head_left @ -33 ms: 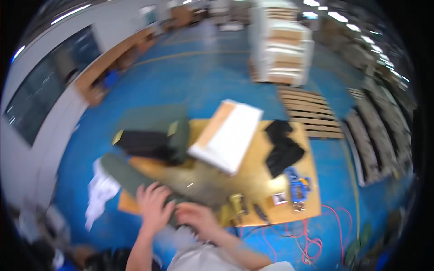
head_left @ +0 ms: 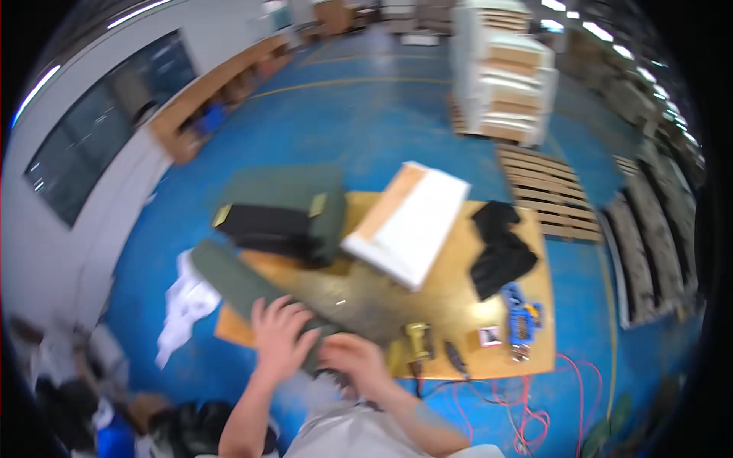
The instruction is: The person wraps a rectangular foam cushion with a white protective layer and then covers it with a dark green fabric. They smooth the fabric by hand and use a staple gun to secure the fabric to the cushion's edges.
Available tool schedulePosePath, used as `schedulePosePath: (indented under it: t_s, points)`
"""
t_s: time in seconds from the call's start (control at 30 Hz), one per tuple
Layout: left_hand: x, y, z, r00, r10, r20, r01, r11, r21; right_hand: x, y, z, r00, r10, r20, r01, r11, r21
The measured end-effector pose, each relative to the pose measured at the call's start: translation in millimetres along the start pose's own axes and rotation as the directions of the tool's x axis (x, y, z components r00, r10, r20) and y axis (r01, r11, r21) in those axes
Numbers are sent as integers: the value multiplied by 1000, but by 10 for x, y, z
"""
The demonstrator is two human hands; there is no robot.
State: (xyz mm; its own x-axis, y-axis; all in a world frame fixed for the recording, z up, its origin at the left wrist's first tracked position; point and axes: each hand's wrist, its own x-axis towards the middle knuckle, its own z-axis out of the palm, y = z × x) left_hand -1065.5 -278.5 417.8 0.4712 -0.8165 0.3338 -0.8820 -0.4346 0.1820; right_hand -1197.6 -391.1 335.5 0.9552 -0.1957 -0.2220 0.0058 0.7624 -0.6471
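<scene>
Seemingly, the left hand [head_left: 281, 336] pressed spread fingers on the long green cushion [head_left: 252, 290] overhanging the tabletop [head_left: 458, 320] at eight o'clock; it could slide off. The right hand [head_left: 353, 360] curled; its grip was unclear.

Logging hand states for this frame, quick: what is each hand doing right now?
Left hand: open, fingers spread, flat on the long green padded piece.
Right hand: at the piece's near end; grip cannot be told, blurred.

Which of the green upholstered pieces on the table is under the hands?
The long narrow green cushion lying at the table's near left edge. The left hand rests on its end; the bigger green piece lies farther back, untouched.
</scene>
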Motion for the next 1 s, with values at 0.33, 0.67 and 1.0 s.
schedulePosePath:
  t_s: [0.33, 0.67, 1.0]
  points:
    - [-406, -219, 23, 998, -62, 19, 61, 997, 44, -91, 72, 149, 970, 229, 87, -244, 887, 392]
    - [-400, -313, 42, 1000, -29, -4, 29, 999, -41, 3, 383, 67, 957, 207, 203, -281, 830, 481]
    - [-454, -425, 28, 1000, -11, -6, 11, 999, -45, 3, 455, 160, 974, 215, 67, -224, 887, 404]
